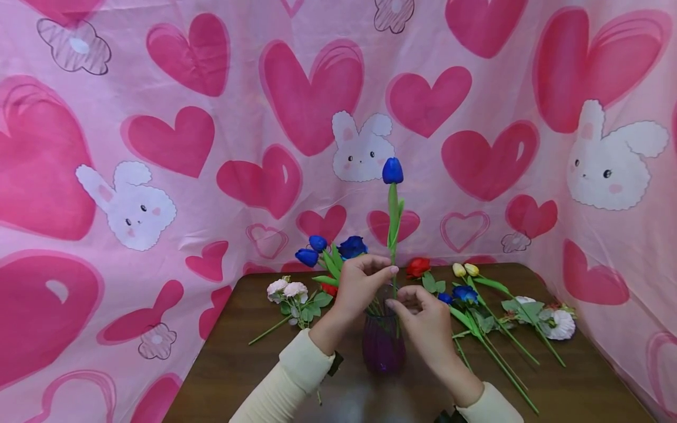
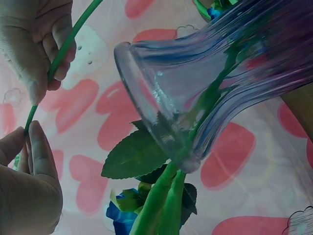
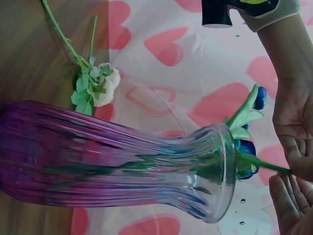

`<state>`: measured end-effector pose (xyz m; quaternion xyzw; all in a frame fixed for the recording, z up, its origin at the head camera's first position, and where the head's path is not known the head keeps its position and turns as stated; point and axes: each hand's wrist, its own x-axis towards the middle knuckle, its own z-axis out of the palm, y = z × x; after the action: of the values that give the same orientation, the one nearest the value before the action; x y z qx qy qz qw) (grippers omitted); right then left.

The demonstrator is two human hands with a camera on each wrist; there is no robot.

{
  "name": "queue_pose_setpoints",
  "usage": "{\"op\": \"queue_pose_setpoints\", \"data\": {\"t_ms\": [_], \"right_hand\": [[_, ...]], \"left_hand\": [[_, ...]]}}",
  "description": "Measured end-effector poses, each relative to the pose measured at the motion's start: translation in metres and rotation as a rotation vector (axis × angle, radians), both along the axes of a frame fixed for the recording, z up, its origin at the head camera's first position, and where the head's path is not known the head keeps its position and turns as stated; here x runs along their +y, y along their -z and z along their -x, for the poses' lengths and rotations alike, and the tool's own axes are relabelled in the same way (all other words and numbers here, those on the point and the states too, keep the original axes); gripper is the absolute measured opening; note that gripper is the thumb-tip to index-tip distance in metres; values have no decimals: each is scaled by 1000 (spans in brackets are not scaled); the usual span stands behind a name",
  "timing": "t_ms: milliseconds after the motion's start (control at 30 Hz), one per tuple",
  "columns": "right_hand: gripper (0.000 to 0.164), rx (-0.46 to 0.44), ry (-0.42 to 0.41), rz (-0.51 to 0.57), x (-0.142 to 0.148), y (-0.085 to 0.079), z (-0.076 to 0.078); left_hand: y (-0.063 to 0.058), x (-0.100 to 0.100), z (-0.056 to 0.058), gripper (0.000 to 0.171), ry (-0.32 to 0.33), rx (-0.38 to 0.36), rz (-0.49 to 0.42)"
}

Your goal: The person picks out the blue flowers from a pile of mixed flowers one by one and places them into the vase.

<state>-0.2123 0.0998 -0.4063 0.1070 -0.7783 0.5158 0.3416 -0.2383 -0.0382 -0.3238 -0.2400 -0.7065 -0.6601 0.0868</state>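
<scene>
An upright blue tulip (image 1: 393, 171) with a long green stem stands above a purple-tinted glass vase (image 1: 383, 352). Both hands pinch its stem. My left hand (image 1: 361, 282) has it higher up, just below the leaves; in the left wrist view this left hand (image 2: 32, 188) pinches between thumb and fingers. Lower down, my right hand (image 1: 425, 323) holds the stem between thumb and fingers near the vase mouth. The clear rim (image 3: 226, 171) shows in the right wrist view, stems running inside. Blue tulips (image 1: 312, 251) and a blue rose (image 1: 352, 247) lean left from the vase.
Pale pink roses (image 1: 288, 289) lie on the brown table (image 1: 233, 376) at left. To the right are a red rose (image 1: 418, 267), yellow tulips (image 1: 465, 269), another blue rose (image 1: 465, 294) and a white flower (image 1: 562, 325). Behind hangs a pink heart-patterned cloth (image 1: 328, 76).
</scene>
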Motion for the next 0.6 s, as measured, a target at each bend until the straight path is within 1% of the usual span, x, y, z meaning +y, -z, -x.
{"op": "queue_pose_setpoints", "data": {"t_ms": [133,200,267,367,433,500,600], "right_hand": [[23,25,-46,19,4,-3,1],[23,37,-59,33,7,-5,2],[23,50,-57,41,11,-6,3],[24,56,-44,41,18,-5,6],[28,35,-41,39,23,-4,8],[34,-5,-39,24,27,-3,8],[45,-103,-56,4,31,2,9]], "left_hand": [[-3,-1,3,13,11,35,0],[-3,-2,9,12,11,47,-3],[-2,-4,15,11,0,65,-11],[-2,-7,26,13,-54,122,17],[-6,-9,28,16,-103,178,50],[-9,-11,30,17,-149,232,89],[-12,-12,31,17,-180,301,125]]}}
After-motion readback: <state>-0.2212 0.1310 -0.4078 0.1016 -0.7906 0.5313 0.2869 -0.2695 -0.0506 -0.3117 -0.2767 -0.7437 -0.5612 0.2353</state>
